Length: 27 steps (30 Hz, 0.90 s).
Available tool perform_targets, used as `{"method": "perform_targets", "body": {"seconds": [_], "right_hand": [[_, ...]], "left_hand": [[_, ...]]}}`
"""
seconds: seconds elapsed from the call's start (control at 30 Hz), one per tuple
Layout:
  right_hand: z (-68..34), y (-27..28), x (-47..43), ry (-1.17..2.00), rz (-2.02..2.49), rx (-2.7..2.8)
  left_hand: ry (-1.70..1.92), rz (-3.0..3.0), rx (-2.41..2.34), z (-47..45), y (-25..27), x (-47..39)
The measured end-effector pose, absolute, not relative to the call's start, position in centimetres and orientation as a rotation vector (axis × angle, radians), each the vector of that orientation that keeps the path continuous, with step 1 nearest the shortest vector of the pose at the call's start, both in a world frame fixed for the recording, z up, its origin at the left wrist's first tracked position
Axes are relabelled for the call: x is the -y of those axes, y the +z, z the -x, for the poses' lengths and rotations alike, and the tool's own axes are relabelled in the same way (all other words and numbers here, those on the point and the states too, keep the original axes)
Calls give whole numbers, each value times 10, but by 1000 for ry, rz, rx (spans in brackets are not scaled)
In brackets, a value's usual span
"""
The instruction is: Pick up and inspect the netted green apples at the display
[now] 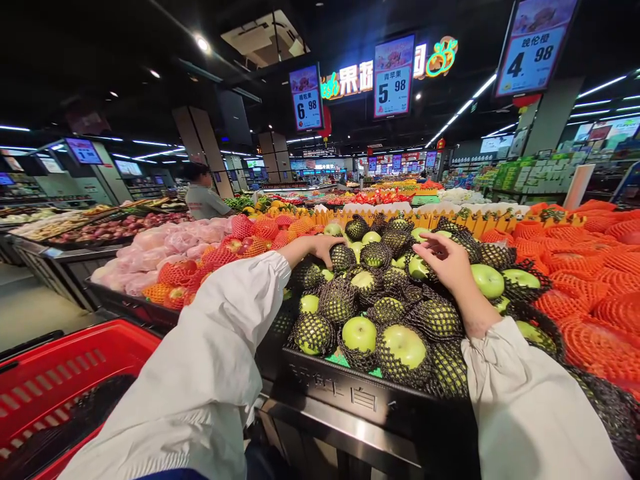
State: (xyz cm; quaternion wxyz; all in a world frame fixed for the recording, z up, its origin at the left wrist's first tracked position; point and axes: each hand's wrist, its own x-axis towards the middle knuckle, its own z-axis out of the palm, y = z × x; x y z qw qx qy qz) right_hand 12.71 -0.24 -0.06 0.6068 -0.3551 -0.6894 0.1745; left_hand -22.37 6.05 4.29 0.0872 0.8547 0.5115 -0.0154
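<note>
The left hand (325, 248) lies palm-down on a netted green apple (342, 257) near the far-left part of the bin (350, 393), fingers curled loosely over it — touching, not clearly gripping. The right hand (445, 261) rests further right, fingers half-open and spread, fingertips on another netted apple (419, 268), which lies just left of it; a bare green apple (487, 280) sits just beside the wrist on the right. The heap of apples fills the bin from its near edge to its far edge, with orange-netted fruit (590, 293) to the right and a red basket (65, 387) at the near left. Overhead price signs read 6.98 (306, 99), 5.98 (393, 79) — and 4.98 (533, 45).
</note>
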Motion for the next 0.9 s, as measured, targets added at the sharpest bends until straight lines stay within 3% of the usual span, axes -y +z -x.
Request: {"method": "perform_targets", "body": {"seconds": [0.1,0.2,0.37,0.53,0.73,0.9], "right_hand": [[-127,0,3,395,826,1592],[-126,1,4,404,819,1589],[-126,1,2,405,826,1581],[-130,0,0,346,836,1492],[-132,1,-1,271,879,1441],[-131,1,0,271,869,1464]], "left_hand": [[184,-2648,-1567,232,42,-51],[636,-2670,-1609,230,50,-42],[1102,-2623,-1689,172,76,-32],[863,-2768,-1875,89,85,-36],[-38,-2779,-1828,35,76,-46],[-22,-2753,-1852,35,82,-41]]}}
